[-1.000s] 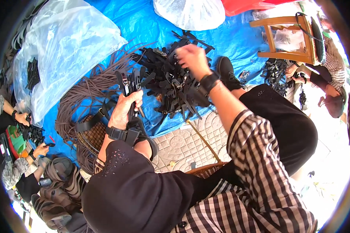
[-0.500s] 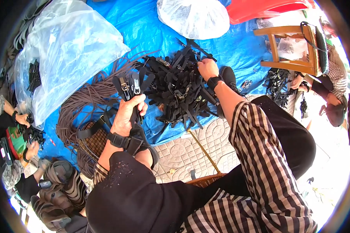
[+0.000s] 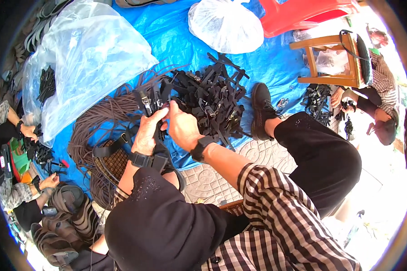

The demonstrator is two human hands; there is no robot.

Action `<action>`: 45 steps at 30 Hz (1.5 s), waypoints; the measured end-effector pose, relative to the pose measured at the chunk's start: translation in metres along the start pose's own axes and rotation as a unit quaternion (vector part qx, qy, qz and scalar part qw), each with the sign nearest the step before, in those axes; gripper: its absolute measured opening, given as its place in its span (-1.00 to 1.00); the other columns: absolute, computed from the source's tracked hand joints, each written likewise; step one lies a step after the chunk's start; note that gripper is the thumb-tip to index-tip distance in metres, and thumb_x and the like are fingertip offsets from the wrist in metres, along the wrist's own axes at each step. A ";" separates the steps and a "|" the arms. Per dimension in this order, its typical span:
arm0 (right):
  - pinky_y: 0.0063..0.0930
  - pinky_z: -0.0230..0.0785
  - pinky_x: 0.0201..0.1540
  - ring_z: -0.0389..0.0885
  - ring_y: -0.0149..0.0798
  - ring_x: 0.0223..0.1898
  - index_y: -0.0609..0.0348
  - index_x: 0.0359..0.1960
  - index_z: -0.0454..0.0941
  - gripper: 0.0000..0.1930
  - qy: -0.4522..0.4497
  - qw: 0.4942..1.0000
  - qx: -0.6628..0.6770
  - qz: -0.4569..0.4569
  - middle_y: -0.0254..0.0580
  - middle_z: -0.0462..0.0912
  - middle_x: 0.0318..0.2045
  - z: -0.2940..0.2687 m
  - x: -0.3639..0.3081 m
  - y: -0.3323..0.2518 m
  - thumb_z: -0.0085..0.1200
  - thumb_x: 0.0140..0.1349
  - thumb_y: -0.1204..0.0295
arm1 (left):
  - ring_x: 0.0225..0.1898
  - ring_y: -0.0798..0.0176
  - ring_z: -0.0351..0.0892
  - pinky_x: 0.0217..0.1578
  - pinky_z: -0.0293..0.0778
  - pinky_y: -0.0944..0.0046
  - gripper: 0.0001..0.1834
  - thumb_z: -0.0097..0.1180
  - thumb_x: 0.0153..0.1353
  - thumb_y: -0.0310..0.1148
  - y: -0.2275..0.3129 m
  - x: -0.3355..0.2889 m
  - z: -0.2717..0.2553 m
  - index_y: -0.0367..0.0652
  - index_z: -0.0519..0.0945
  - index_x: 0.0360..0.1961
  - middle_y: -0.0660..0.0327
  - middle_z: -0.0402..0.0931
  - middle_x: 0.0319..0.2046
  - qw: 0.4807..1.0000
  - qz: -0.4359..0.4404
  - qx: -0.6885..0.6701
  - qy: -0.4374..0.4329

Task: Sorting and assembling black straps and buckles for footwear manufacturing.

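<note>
Bundle of black buckled straps [image 3: 153, 100], just left of the black strap heap [image 3: 212, 101] on the blue tarp [image 3: 176, 36], clasped in left hand [image 3: 145, 133]; right hand [image 3: 182, 126] pinching it. Risk: slipping, snagging on brown cords [image 3: 101, 119].

The person's left hand [image 3: 147, 133] and right hand [image 3: 182, 126] meet side by side above the blue plastic tarp [image 3: 176, 36], both on a bunch of black straps with metal buckles [image 3: 151, 100]. Just right of and behind the hands lies the heap of black buckled straps [image 3: 212, 101] on the tarp. Left of the hands spreads a bundle of long brown cords [image 3: 99, 117], with the large clear plastic bag [image 3: 86, 58] behind it. The white tied plastic bag [image 3: 226, 25] sits behind the heap, the red plastic chair [image 3: 312, 16] to its right. The wooden stool [image 3: 334, 61] stands far right, and the person's black shoe [image 3: 261, 108] rests between heap and stool
</note>
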State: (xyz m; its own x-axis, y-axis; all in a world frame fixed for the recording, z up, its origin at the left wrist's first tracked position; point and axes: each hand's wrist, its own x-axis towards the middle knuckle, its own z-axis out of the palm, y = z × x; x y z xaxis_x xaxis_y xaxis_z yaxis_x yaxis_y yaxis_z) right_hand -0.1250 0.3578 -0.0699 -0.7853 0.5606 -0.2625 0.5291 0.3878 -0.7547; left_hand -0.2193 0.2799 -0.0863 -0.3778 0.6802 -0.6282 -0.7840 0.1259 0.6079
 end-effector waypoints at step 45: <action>-0.10 0.33 -0.59 0.53 0.07 -0.61 0.19 -0.45 0.31 -0.92 -0.045 0.980 -0.172 -0.084 0.02 0.51 -0.69 0.002 0.011 0.016 -0.16 0.11 0.45 | -0.46 0.40 0.42 -0.63 0.30 0.50 -0.78 0.13 0.08 -0.36 0.012 -0.003 -0.006 -0.26 0.50 -0.29 0.19 0.50 -0.39 0.992 0.035 -0.097 0.077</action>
State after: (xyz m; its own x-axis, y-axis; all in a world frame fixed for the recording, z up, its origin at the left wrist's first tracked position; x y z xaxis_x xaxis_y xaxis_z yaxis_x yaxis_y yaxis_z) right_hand -0.1255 0.3687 -0.0858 -0.8881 0.4059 -0.2156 0.4541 0.7023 -0.5482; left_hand -0.2302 0.2746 -0.0801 -0.4928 0.5628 -0.6636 -0.8278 -0.0682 0.5569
